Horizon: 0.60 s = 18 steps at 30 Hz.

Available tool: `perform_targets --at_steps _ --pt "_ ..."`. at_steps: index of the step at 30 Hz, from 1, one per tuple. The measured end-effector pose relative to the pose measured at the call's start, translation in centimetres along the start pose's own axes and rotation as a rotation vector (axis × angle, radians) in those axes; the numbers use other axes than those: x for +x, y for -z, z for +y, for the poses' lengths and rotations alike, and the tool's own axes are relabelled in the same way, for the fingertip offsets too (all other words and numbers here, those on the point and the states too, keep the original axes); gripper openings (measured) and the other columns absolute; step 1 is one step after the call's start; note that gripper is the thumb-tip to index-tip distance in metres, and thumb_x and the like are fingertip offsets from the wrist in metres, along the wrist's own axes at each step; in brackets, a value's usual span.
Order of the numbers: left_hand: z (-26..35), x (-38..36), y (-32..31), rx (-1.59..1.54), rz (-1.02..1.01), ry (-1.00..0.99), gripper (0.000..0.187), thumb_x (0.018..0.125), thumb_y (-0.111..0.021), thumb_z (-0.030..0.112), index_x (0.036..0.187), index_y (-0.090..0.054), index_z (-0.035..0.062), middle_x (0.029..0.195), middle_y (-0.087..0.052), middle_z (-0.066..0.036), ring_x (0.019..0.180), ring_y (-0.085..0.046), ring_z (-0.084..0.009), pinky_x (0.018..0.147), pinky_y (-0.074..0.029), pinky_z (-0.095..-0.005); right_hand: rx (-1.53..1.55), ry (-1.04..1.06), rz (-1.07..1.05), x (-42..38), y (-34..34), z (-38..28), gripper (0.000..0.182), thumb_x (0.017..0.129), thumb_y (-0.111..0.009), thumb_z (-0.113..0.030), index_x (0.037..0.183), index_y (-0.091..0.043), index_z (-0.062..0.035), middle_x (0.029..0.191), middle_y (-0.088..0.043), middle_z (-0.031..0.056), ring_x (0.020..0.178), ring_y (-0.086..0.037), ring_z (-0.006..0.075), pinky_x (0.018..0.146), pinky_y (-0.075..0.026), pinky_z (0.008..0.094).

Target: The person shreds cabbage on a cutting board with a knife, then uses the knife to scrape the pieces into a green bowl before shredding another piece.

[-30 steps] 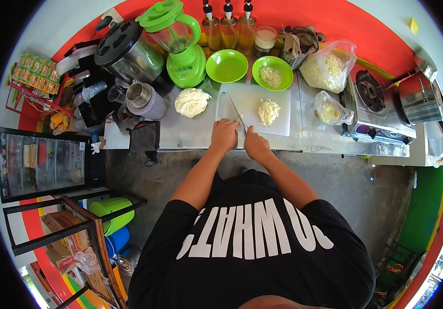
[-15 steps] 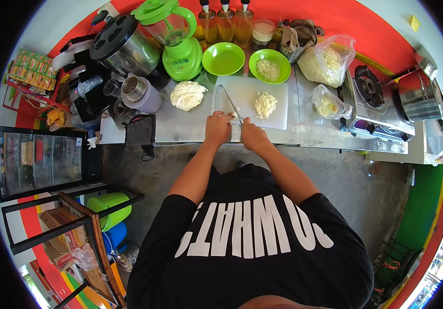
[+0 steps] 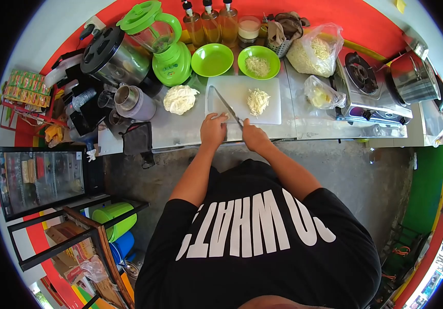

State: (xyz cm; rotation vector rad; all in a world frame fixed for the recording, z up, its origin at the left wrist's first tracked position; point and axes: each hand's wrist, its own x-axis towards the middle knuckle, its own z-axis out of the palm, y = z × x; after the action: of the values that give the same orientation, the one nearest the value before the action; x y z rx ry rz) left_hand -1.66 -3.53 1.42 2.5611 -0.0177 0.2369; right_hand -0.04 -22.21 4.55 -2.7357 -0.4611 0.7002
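My right hand (image 3: pixel 255 137) is closed round the handle of a kitchen knife (image 3: pixel 223 103). Its blade slants up and left over a white cutting board (image 3: pixel 274 117). Near the board's lower left corner my left hand (image 3: pixel 213 132) has its fingers bent together beside the blade. A small pale bit shows at those fingertips, too small to name. To the right of the blade, a pile of pale shredded food (image 3: pixel 258 102) lies on the board. A white, crumpled-looking mound (image 3: pixel 180 99) sits on the counter left of the board.
Behind the board stand a green plate (image 3: pixel 212 60), a green bowl (image 3: pixel 274 70) with pale shreds, and a green blender (image 3: pixel 172 64). Rightward are a bag of shreds (image 3: pixel 311 56), a smaller plastic bag (image 3: pixel 323 93) and a gas stove (image 3: pixel 368 98). A metal flask (image 3: pixel 138 105) stands left.
The whole view has shifted slightly. My left hand has drawn a little left, away from the knife handle. The knife now slants more to the left.
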Motion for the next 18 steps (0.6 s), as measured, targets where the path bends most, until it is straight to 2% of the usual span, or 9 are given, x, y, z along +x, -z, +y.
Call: perform_targets --at_steps 1,3,6,7,9,10,12,16,18 --pt "-0.2 0.0 0.0 -0.001 0.005 0.001 0.028 0.08 -0.072 0.01 0.107 -0.078 0.0139 0.114 -0.075 -0.009 0.12 -0.062 -0.0307 0.097 -0.052 -0.0434 -0.004 0.002 0.002 -0.2 0.2 0.6 0.025 0.097 -0.051 -0.007 0.119 -0.044 0.0039 0.101 -0.071 0.0301 0.095 -0.072 0.045 0.084 -0.058 0.0516" --pt "-0.3 -0.3 -0.1 -0.033 0.027 0.02 0.025 0.081 -0.071 0.008 0.105 -0.078 0.0136 0.111 -0.075 -0.009 0.116 -0.064 -0.0307 0.094 -0.054 -0.043 0.116 -0.092 0.023 -0.6 0.6 1.8 0.026 0.095 -0.051 -0.005 0.117 -0.042 0.0044 0.104 -0.067 0.0367 0.1 -0.068 0.0508 0.087 -0.054 0.0572" --pt "-0.1 0.3 0.2 -0.035 0.042 -0.007 0.02 0.083 -0.07 0.007 0.1 -0.078 0.0121 0.11 -0.075 -0.008 0.112 -0.066 -0.0301 0.092 -0.055 -0.0413 0.16 -0.096 0.029 -0.8 1.4 2.9 0.025 0.094 -0.05 -0.005 0.116 -0.042 0.0044 0.103 -0.066 0.0385 0.099 -0.066 0.0537 0.088 -0.052 0.0592" --pt "0.2 0.6 0.4 -0.035 0.045 -0.005 0.02 0.083 -0.07 0.007 0.1 -0.078 0.0121 0.11 -0.075 -0.008 0.112 -0.066 -0.0301 0.092 -0.055 -0.0413 0.158 -0.093 0.029 -0.8 1.6 2.9 0.025 0.094 -0.05 -0.005 0.116 -0.042 0.0044 0.103 -0.066 0.0385 0.099 -0.066 0.0537 0.088 -0.052 0.0592" --pt "0.7 1.2 0.6 -0.073 0.008 0.117 0.016 0.084 -0.069 0.006 0.097 -0.077 0.0103 0.105 -0.075 -0.006 0.107 -0.066 -0.0288 0.089 -0.054 -0.0405 0.188 -0.058 0.015 -1.1 2.0 2.9 0.024 0.094 -0.049 -0.006 0.115 -0.043 0.0045 0.102 -0.065 0.0395 0.099 -0.064 0.0552 0.087 -0.05 0.0603" --pt "0.7 1.6 0.5 -0.073 0.011 0.119 0.016 0.084 -0.069 0.006 0.097 -0.077 0.0103 0.105 -0.075 -0.006 0.107 -0.066 -0.0288 0.089 -0.054 -0.0405 0.186 -0.055 0.014 -1.3 2.2 2.8 0.024 0.094 -0.049 -0.006 0.115 -0.043 0.0045 0.102 -0.065 0.0395 0.099 -0.064 0.0552 0.087 -0.05 0.0603" --pt "1.2 2.5 0.4 -0.097 0.2 -0.021 0.012 0.087 -0.07 0.008 0.097 -0.076 0.0093 0.106 -0.075 -0.005 0.107 -0.065 -0.0285 0.088 -0.054 -0.0395 0.204 -0.011 0.022 -1.6 2.5 2.3 0.025 0.094 -0.049 -0.007 0.115 -0.043 0.0044 0.101 -0.065 0.0399 0.098 -0.064 0.0559 0.087 -0.049 0.061" --pt "2.1 3.7 0.4 -0.141 0.245 -0.021 0.008 0.087 -0.07 0.007 0.093 -0.074 0.0073 0.104 -0.073 -0.006 0.104 -0.066 -0.0293 0.087 -0.054 -0.0395 0.208 -0.012 0.029 -1.3 2.8 2.0 0.026 0.094 -0.049 -0.008 0.116 -0.043 0.0044 0.098 -0.066 0.0392 0.096 -0.065 0.0558 0.087 -0.05 0.061" --pt "2.0 3.6 0.0 -0.173 0.178 0.023 0.009 0.085 -0.069 0.005 0.093 -0.073 0.0063 0.105 -0.072 -0.006 0.103 -0.066 -0.0296 0.086 -0.054 -0.0397 0.185 0.031 0.049 -0.7 2.8 2.1 0.027 0.094 -0.049 -0.009 0.117 -0.044 0.004 0.096 -0.067 0.0379 0.093 -0.065 0.0552 0.085 -0.051 0.061"
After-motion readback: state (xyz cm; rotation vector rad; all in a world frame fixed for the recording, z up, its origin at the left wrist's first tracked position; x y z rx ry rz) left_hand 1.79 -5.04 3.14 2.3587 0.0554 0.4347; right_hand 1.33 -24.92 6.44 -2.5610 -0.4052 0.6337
